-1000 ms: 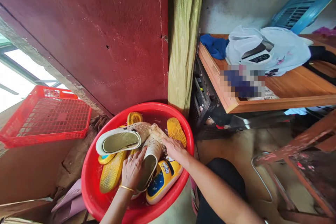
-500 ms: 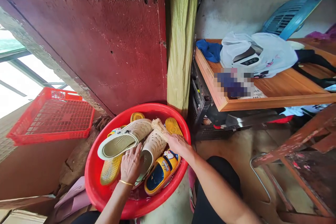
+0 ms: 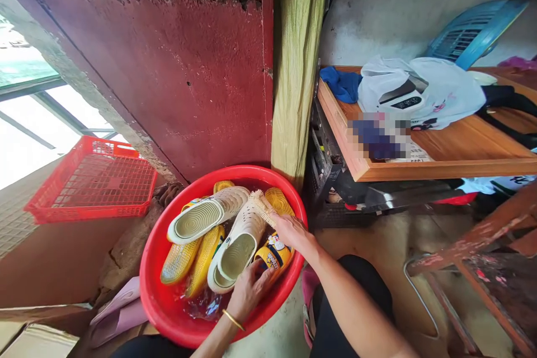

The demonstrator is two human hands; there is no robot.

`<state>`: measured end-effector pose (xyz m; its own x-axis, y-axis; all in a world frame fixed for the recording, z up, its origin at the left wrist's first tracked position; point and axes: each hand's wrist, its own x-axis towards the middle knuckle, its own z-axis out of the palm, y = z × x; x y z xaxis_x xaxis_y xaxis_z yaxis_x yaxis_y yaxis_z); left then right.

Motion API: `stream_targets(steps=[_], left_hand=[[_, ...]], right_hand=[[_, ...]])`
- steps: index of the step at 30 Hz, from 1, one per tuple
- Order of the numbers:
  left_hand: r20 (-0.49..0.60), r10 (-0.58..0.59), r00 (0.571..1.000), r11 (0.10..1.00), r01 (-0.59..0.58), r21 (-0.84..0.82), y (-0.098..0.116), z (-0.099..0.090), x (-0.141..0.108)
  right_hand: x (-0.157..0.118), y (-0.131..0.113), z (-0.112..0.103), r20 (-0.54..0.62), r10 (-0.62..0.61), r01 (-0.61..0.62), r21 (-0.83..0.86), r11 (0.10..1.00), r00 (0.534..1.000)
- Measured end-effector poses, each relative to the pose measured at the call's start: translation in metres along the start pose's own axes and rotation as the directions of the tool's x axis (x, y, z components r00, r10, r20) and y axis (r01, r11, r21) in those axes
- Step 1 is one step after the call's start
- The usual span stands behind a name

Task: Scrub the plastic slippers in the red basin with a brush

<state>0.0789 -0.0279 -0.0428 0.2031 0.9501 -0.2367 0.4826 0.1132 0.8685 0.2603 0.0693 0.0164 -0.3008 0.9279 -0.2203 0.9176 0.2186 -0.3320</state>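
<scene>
A red basin holds water and several shoes. Two pale clogs lie in it, one at the left and one in the middle. My right hand grips a bristled brush, whose bristles are by the toe of the middle clog. My left hand, with a gold bangle at the wrist, has its fingers closed on the near end of a yellow-and-blue sandal at the basin's right side. Yellow sandals lie sole up around the clogs.
A red plastic crate stands at the left, above pink slippers. Behind the basin is a dark red door. On the right, a wooden tray holds bags and cloths, with a wooden frame below.
My left hand has left the clogs and moved right onto the yellow-and-blue sandal. The middle clog now sits further left and lower. My right hand still holds the brush.
</scene>
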Motion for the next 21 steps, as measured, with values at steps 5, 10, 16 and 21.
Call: stream_targets(steps=[5,10,16,21], left_hand=[[0.166,-0.173,0.971,0.759,0.239,-0.605,0.015,0.006,0.009],[0.193,-0.202,0.960,0.547,0.274,-0.791,0.020,0.001,0.009],[0.167,-0.041,0.985,0.470,0.166,-0.867,0.058,-0.017,-0.002],[0.078,0.039,0.996,0.468,0.051,-0.882,0.080,-0.048,-0.010]], right_hand=[[0.001,-0.004,0.000,0.003,0.021,-0.021,0.014,1.000,1.000],[0.008,-0.003,-0.002,-0.032,0.010,-0.009,0.037,0.999,0.999],[0.016,0.008,-0.015,-0.298,0.053,0.017,0.227,0.974,0.953],[0.004,0.002,-0.028,-0.540,0.147,0.177,0.502,0.846,0.828]])
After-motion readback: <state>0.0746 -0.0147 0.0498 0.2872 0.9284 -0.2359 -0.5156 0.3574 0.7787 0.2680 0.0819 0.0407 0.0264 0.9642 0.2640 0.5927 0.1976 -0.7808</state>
